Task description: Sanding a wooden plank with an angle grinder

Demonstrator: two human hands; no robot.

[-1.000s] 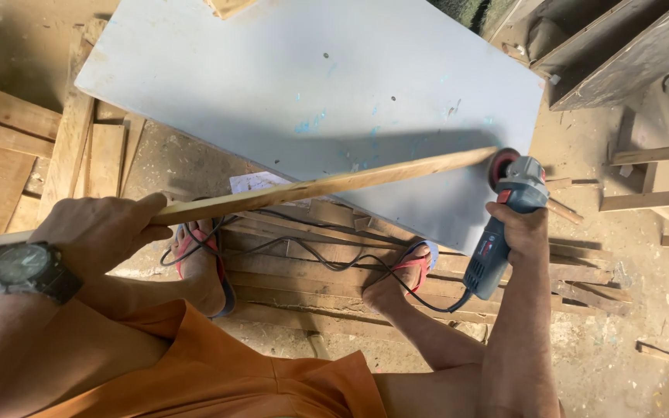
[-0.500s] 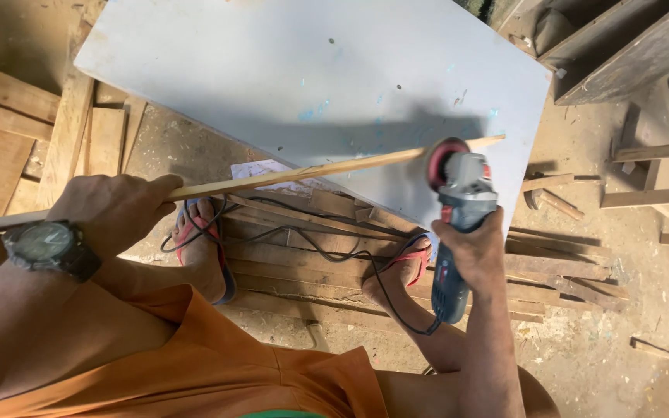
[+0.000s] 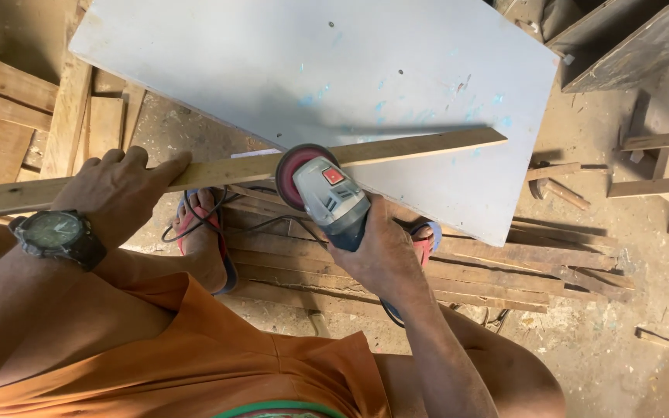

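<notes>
Your left hand [image 3: 121, 190] clamps the long pale wooden slat [image 3: 396, 149]; your right hand [image 3: 381, 251] grips the blue-grey angle grinder [image 3: 323, 190], its disc against the slat's near edge, midway. No sanded stretch is discernible.

Small red square label [image 3: 334, 176] on grey head of angle grinder [image 3: 332, 203], facing up (print too small to make out). Round dark watch face [image 3: 52, 230] on left wrist. No packages or signs.
</notes>
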